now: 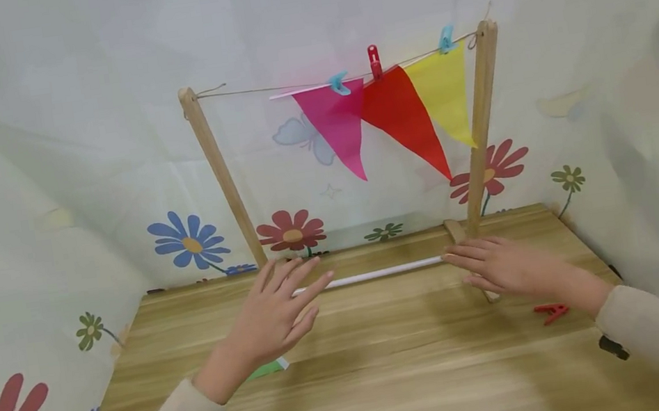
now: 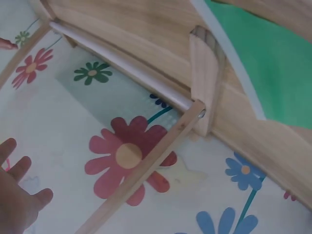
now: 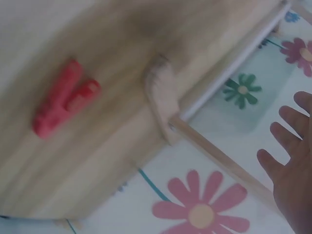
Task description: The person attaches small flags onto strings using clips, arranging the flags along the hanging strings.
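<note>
My left hand [image 1: 273, 311] is held over the table with its fingers spread, near the left wooden post [image 1: 225, 185]. My right hand [image 1: 511, 265] hovers by the foot of the right post [image 1: 483, 113], fingers extended. Neither hand holds anything; the wrist views show the left fingers [image 2: 23, 168] and right fingers [image 3: 287, 136] apart from the stand. A string [image 1: 263, 90] runs between the post tops. On it hang a pink pennant [image 1: 340, 123], a red pennant [image 1: 401, 111] and a yellow pennant [image 1: 446, 91], held by two blue clips [image 1: 340, 84] and a red clip [image 1: 375, 62].
A white rod [image 1: 383, 272] joins the posts low down. Partly behind my left forearm lies a green pennant [image 1: 268, 368] with a white edge. Another red clip [image 1: 551, 313] rests on the wooden table [image 1: 392, 379], near my right wrist. Flower-printed cloth [image 1: 72, 129] surrounds the table's back and sides.
</note>
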Available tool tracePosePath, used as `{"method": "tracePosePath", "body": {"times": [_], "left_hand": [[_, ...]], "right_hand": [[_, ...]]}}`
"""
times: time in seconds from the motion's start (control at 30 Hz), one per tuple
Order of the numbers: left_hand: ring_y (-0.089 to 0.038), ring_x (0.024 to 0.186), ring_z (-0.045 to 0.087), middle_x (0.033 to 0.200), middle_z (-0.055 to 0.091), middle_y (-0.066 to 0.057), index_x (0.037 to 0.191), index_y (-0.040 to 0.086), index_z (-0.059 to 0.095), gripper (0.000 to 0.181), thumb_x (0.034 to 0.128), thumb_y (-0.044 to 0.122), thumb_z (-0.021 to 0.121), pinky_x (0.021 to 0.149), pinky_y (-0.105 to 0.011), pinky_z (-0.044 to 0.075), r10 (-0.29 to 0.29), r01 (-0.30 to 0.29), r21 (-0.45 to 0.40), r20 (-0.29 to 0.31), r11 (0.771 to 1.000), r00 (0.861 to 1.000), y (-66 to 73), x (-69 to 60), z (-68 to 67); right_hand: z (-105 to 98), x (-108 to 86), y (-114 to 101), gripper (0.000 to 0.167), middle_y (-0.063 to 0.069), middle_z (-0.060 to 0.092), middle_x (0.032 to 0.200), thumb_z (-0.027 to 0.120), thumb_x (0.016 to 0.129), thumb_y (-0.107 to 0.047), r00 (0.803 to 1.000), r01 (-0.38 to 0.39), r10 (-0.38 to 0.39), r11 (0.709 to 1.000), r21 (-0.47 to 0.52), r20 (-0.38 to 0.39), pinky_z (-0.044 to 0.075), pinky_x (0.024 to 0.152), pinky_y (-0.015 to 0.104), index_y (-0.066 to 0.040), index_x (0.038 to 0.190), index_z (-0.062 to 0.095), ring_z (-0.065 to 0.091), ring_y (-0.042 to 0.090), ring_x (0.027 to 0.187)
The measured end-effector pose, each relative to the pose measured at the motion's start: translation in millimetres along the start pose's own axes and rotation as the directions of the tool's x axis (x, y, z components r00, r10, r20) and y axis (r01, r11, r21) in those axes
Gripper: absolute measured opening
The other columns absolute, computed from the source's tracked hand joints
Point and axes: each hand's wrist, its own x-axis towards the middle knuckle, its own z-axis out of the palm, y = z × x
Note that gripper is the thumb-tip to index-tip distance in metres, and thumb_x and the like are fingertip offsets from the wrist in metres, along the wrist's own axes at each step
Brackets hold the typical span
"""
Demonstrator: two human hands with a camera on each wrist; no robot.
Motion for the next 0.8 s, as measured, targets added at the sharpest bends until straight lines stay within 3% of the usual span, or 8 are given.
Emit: {"method": "tracePosePath", "body": {"times": [0.13, 0.3, 0.4, 0.53, 0.6, 0.67, 0.73, 0.8], "left_hand": [[-0.03, 0.144, 0.039, 0.161, 0.039, -0.003, 0.158, 0.028, 0.039, 0.057, 0.1026, 0.041, 0.045, 0.119, -0.062, 0.022, -0.022, 0.022, -0.006, 0.028, 1.0, 0.999, 1.2, -10.0, 6.3], [-0.028, 0.145, 0.04, 0.161, 0.04, -0.002, 0.158, 0.03, 0.039, 0.055, 0.1047, 0.044, 0.041, 0.115, -0.066, 0.027, -0.043, 0.044, -0.022, 0.035, 0.999, 0.998, 2.9, -20.1, 15.3], [-0.031, 0.143, 0.042, 0.159, 0.043, -0.003, 0.157, 0.029, 0.04, 0.054, 0.1074, 0.048, 0.033, 0.112, -0.068, 0.03, -0.068, 0.069, -0.04, 0.027, 0.997, 0.997, 4.5, -28.0, 21.4], [-0.035, 0.139, 0.045, 0.156, 0.046, -0.006, 0.156, 0.026, 0.043, 0.057, 0.1086, 0.051, 0.022, 0.111, -0.069, 0.031, -0.105, 0.107, -0.045, 0.03, 0.993, 0.994, 5.1, -39.2, 29.1], [-0.036, 0.137, 0.047, 0.155, 0.047, -0.006, 0.154, 0.025, 0.045, 0.06, 0.1081, 0.053, 0.019, 0.111, -0.069, 0.031, -0.122, 0.123, -0.04, 0.033, 0.992, 0.992, 4.6, -44.9, 33.3], [-0.036, 0.136, 0.048, 0.154, 0.048, -0.006, 0.152, 0.024, 0.048, 0.061, 0.1076, 0.053, 0.02, 0.111, -0.068, 0.031, -0.135, 0.137, -0.042, 0.038, 0.99, 0.99, 3.9, -51.0, 37.0], [-0.035, 0.135, 0.049, 0.155, 0.048, -0.005, 0.152, 0.024, 0.049, 0.059, 0.1068, 0.053, 0.025, 0.111, -0.068, 0.031, -0.146, 0.147, -0.039, 0.044, 0.988, 0.988, 3.0, -57.3, 41.1], [-0.035, 0.135, 0.049, 0.155, 0.047, -0.005, 0.152, 0.024, 0.049, 0.057, 0.1053, 0.052, 0.033, 0.11, -0.068, 0.032, -0.151, 0.153, -0.037, 0.046, 0.988, 0.987, 2.1, -63.4, 44.5]], "right_hand": [[17.1, -6.5, -3.1, 0.061, 0.011, 0.045, 0.157, 0.052, 0.105, -0.045, 0.999, 0.034, -0.034, 0.999, -0.02, -0.013, 0.035, 0.115, 0.056, -0.01, 0.155, 0.043, 0.041, 0.035, 0.144], [32.9, -16.6, -4.6, 0.063, 0.011, 0.043, 0.159, 0.06, 0.102, -0.042, 0.999, 0.034, -0.036, 0.998, -0.047, -0.04, 0.032, 0.116, 0.058, -0.012, 0.155, 0.044, 0.037, 0.033, 0.147], [38.4, -23.6, -3.6, 0.063, 0.01, 0.043, 0.158, 0.063, 0.1, -0.041, 0.998, 0.032, -0.034, 0.998, -0.049, -0.048, 0.01, 0.126, 0.045, -0.014, 0.154, 0.046, 0.038, 0.033, 0.147], [45.9, -32.8, 1.7, 0.063, 0.009, 0.045, 0.157, 0.066, 0.098, -0.04, 0.997, 0.042, -0.044, 0.998, -0.037, -0.058, -0.016, 0.118, 0.023, -0.014, 0.153, 0.048, 0.04, 0.035, 0.145], [49.8, -37.5, 5.1, 0.063, 0.009, 0.046, 0.156, 0.067, 0.097, -0.041, 0.997, 0.041, -0.043, 0.999, -0.03, -0.059, -0.006, 0.124, 0.03, -0.015, 0.152, 0.05, 0.041, 0.035, 0.144], [53.3, -41.9, 8.6, 0.062, 0.009, 0.048, 0.155, 0.067, 0.097, -0.042, 0.997, 0.041, -0.042, 0.999, -0.021, -0.058, 0.013, 0.126, 0.044, -0.015, 0.151, 0.051, 0.043, 0.036, 0.142], [56.0, -46.3, 12.1, 0.061, 0.01, 0.05, 0.153, 0.067, 0.097, -0.042, 0.997, 0.049, -0.05, 0.999, -0.011, -0.058, 0.031, 0.118, 0.054, -0.016, 0.15, 0.051, 0.046, 0.037, 0.14], [58.2, -51.3, 16.0, 0.06, 0.011, 0.053, 0.15, 0.068, 0.097, -0.041, 0.995, 0.064, -0.065, 0.998, -0.014, -0.074, 0.041, 0.107, 0.057, -0.016, 0.15, 0.052, 0.048, 0.038, 0.137]]}}
